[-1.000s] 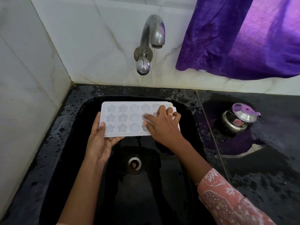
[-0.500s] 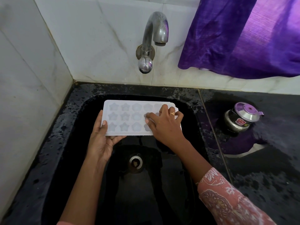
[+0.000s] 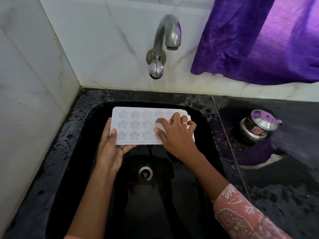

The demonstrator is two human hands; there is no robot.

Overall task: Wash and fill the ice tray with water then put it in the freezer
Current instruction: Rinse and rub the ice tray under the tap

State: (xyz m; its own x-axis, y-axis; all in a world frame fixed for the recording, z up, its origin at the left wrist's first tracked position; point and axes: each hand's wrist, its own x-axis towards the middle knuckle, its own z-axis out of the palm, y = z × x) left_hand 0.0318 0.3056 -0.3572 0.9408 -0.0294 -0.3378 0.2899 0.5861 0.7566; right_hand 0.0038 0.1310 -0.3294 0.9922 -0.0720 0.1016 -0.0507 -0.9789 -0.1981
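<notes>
In the head view, the white ice tray (image 3: 138,125) is held level above the far half of the black sink (image 3: 82,135), with its long side parallel to the far edge of the sink. Its star-shaped and round moulds face up. The tray is in front of the metal tap (image 3: 165,37) and lower than it; the tap comes out of the tiled wall behind the far edge.

The left hand (image 3: 112,149) holds the tray at its near left corner. The thumb lies on the top face and the palm and fingers are under the tray. The right hand (image 3: 176,135) lies on top of the right part of the tray and covers several moulds. Its fingers are spread and a little bent, the tips touch the moulds, and it does not go around the tray. A gold ring (image 3: 185,123) is on one finger. The right forearm has a pink patterned sleeve (image 3: 241,214).

The round drain (image 3: 145,172) is in the bottom of the sink, near the middle, between the two forearms.

On the wet black counter (image 3: 284,187), just beside the right edge of the sink, stands a small steel pot (image 3: 255,128) with a purple lid. A purple curtain (image 3: 259,40) hangs over the far right part of the wall.
</notes>
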